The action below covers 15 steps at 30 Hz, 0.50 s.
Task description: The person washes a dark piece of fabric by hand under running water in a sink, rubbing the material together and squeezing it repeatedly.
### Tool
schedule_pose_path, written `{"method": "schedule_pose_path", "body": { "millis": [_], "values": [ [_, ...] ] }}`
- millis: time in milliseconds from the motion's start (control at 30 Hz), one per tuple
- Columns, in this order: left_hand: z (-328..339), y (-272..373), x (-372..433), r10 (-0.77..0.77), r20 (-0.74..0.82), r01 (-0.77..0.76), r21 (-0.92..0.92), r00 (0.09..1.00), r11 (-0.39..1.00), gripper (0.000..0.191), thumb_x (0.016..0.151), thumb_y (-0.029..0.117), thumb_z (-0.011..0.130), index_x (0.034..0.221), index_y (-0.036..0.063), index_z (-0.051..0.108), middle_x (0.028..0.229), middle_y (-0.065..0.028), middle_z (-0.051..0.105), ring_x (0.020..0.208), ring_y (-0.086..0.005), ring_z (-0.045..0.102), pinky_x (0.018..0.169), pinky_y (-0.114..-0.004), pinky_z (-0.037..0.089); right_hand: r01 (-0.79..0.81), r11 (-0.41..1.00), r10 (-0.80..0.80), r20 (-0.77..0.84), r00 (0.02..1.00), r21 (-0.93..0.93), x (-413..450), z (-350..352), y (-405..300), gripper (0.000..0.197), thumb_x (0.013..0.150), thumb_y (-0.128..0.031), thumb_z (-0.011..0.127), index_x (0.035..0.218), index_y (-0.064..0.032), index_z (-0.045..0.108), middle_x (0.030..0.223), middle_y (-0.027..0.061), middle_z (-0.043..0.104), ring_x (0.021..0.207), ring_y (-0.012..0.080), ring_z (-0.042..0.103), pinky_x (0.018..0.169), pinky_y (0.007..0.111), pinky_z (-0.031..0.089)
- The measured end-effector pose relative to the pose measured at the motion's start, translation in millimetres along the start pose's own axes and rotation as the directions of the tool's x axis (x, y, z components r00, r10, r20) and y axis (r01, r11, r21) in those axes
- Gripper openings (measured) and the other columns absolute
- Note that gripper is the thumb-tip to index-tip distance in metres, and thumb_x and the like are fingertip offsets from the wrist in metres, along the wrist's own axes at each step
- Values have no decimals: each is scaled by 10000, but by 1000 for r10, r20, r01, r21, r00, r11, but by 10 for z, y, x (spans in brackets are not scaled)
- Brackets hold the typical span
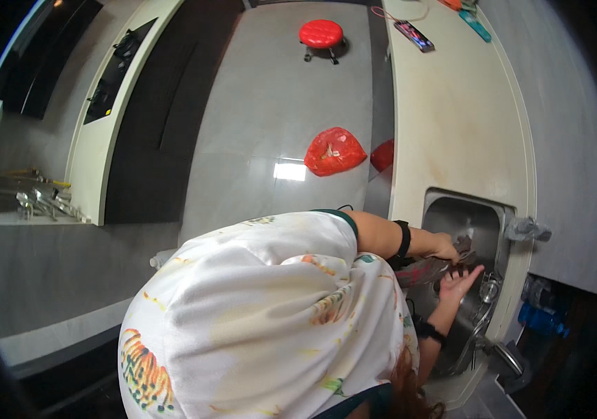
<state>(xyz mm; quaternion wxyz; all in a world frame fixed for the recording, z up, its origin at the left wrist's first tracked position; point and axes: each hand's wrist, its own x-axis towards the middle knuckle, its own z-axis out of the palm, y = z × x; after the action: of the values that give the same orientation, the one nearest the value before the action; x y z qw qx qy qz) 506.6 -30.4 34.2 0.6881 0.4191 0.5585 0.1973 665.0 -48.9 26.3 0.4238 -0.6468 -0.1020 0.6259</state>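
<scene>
My left hand [446, 248] is shut on a bunched grey-brown cloth [424, 271] with reddish lines, over the stainless steel sink [437, 201]. Part of this cloth hangs towards my body, and the shirt hides its near end. Just beside it, my right hand [457, 287] has its palm turned up, thumb stretched out and fingers partly bent. The right fingertips are close to the cloth; whether they touch it is unclear. A metal faucet [507, 359] stands at the sink's lower right, with a shiny fitting [489, 288] inside the basin near the right hand.
Crumpled clear plastic [526, 229] lies on the sink's rim. A phone [414, 35] with a cable rests on the counter [455, 120]. On the floor are a red plastic bag [334, 153] and a red stool [321, 34]. Across the aisle is a hob [120, 68].
</scene>
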Motion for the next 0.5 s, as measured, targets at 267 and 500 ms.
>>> {"method": "schedule_pose_path", "body": {
  "millis": [267, 500],
  "values": [
    [-739, 345, -609, 290, -67, -218, -821, 955, 527, 621, 702, 130, 625, 1215, 133, 273, 944, -102, 464, 869, -217, 484, 707, -377, 443, 726, 547, -444, 590, 674, -417, -983, 704, 273, 510, 838, -205, 566, 1250, 10, 355, 1178, 102, 463, 1035, 184, 452, 898, 295, 341],
    [-1867, 69, -1568, 375, -117, -336, -728, 920, 598, 918, 638, 28, 711, 1348, 98, 134, 931, -65, 438, 852, -163, 489, 715, -286, 442, 718, 631, -423, 646, 636, -293, -1324, 1611, 437, 347, 866, -188, 503, 1096, 70, 480, 1034, 117, 550, 908, 187, 502, 827, 296, 384]
  ]
}}
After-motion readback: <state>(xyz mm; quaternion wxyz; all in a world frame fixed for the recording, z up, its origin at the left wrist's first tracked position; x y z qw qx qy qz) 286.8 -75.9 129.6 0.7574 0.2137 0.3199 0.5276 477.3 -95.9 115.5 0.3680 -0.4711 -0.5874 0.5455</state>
